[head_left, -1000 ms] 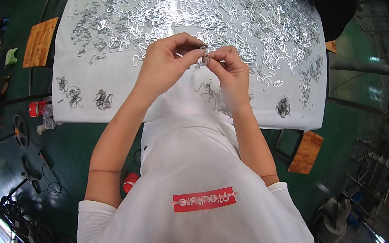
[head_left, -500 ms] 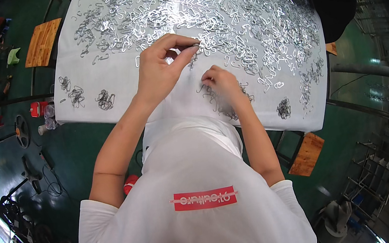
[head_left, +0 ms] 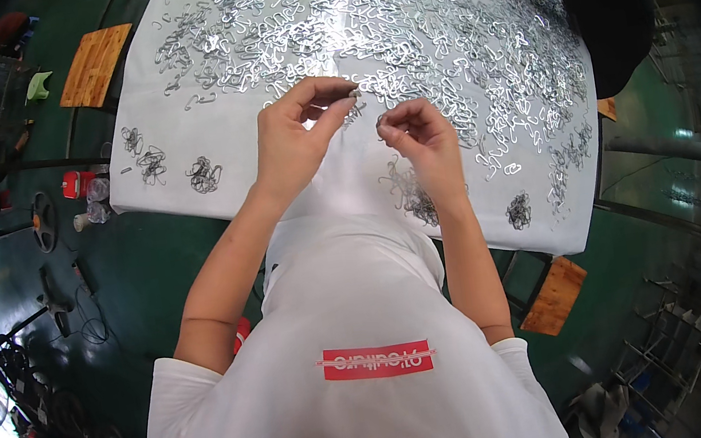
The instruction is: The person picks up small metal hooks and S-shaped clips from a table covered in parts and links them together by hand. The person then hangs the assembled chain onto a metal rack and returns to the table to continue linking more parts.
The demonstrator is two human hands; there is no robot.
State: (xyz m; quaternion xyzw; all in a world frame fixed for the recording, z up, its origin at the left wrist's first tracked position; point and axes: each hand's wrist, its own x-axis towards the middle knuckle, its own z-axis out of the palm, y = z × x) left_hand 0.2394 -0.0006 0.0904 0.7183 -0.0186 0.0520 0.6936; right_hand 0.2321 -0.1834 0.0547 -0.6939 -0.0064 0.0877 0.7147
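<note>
Over the near middle of the white-covered table (head_left: pixel 246 175), my left hand (head_left: pixel 293 144) is raised with thumb and forefinger pinched on a small, dark piece of bent wire, seemingly a wire hook. To its right, my right hand (head_left: pixel 431 143) pinches another small wire hook (head_left: pixel 381 121) at its fingertips; most of it is hidden. Below my right hand lies a loose pile of dark wire hooks (head_left: pixel 416 201), partly covered by the wrist. Many shiny bent wire hooks (head_left: pixel 288 26) spread over the far part of the tabletop.
Small clumps of wire hooks lie at the table's left (head_left: pixel 205 175) and near right (head_left: pixel 519 210). A co-worker in a black top (head_left: pixel 606 31) leans in at the far right. Wooden stools stand at the left (head_left: pixel 96 66) and near right (head_left: pixel 553 295). A red container (head_left: pixel 77 184) sits left of the table.
My right hand has risen from the near pile and turned, its fingertips now pinched close to my left hand. The left hand stays in its pinch. The whole view has shifted slightly.
</note>
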